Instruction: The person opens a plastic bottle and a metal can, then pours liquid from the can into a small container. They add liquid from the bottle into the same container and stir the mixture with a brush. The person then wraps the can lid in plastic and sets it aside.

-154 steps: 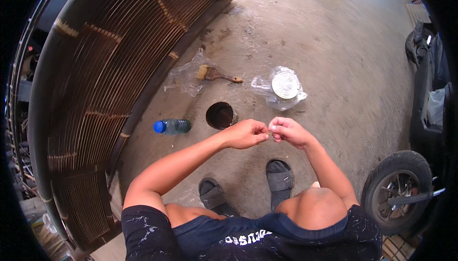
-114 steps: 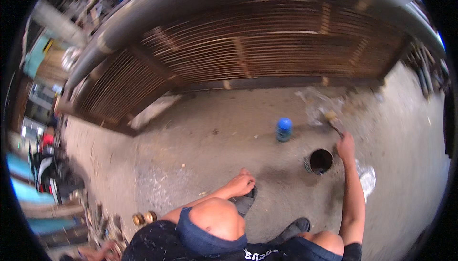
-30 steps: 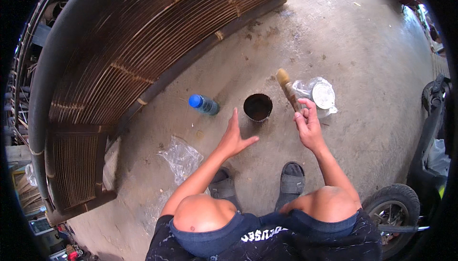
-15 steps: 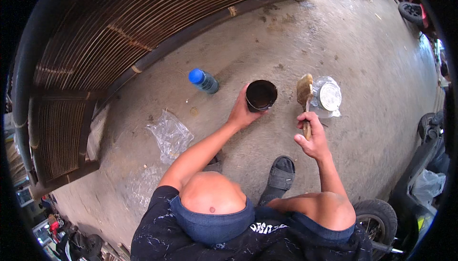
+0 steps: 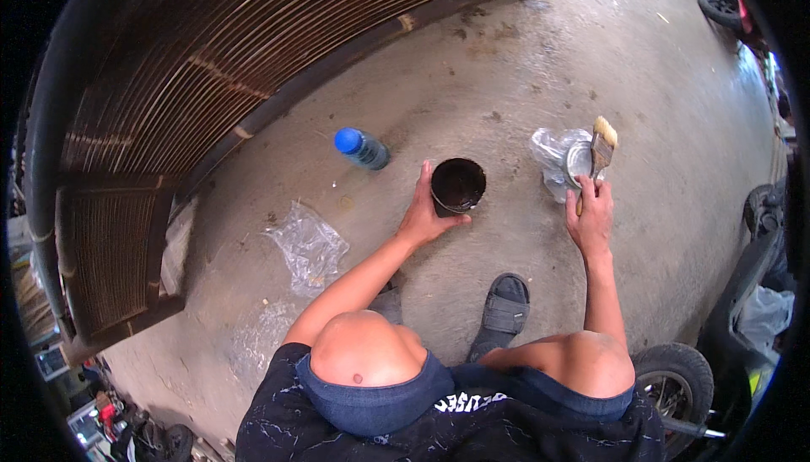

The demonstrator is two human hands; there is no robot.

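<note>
I squat on a concrete floor. My left hand (image 5: 424,211) wraps around the side of a small round can (image 5: 458,185) filled with dark liquid, which stands on the floor. My right hand (image 5: 591,217) grips the handle of a flat paintbrush (image 5: 601,145) with pale bristles pointing away from me. The brush lies over a round metal lid (image 5: 577,162) that rests on a crumpled clear plastic bag (image 5: 553,154). A clear bottle with a blue cap (image 5: 361,147) lies on its side left of the can.
A large rusty ribbed metal grille (image 5: 169,99) leans along the left and top. Another crumpled plastic bag (image 5: 308,247) lies at my left. My sandalled foot (image 5: 504,310) is below the can. A small wheel (image 5: 671,373) and dark machinery stand at the right.
My left hand has closed on the can's side. My right hand has carried the brush right, from beside the can to over the lid on the bag.
</note>
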